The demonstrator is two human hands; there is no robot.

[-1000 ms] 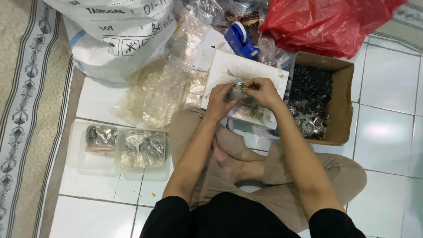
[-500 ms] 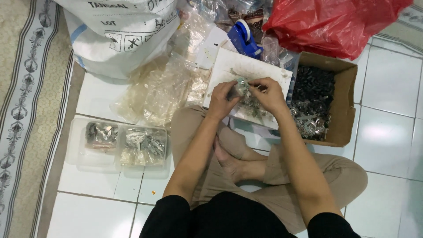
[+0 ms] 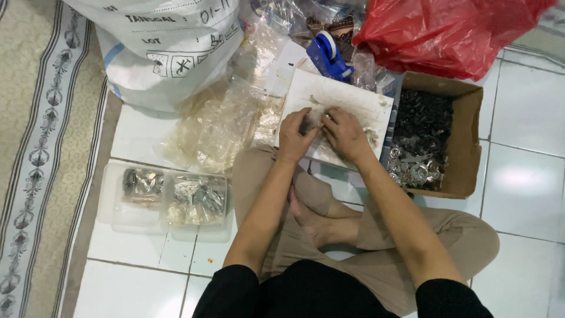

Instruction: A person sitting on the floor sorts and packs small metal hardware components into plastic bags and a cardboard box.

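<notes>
Left hand and right hand — together pinching a small clear packet. Over white board, near edge. Cardboard box just beside — right edge.

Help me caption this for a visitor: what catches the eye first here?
The red plastic bag at top right stands out, above a cardboard box of small dark and silvery parts. In the middle, the left hand and right hand meet over a white board.

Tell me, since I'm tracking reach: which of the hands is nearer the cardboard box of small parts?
Right. The right hand rests on the white board beside the cardboard box; the left hand sits farther away, beyond it.
</notes>
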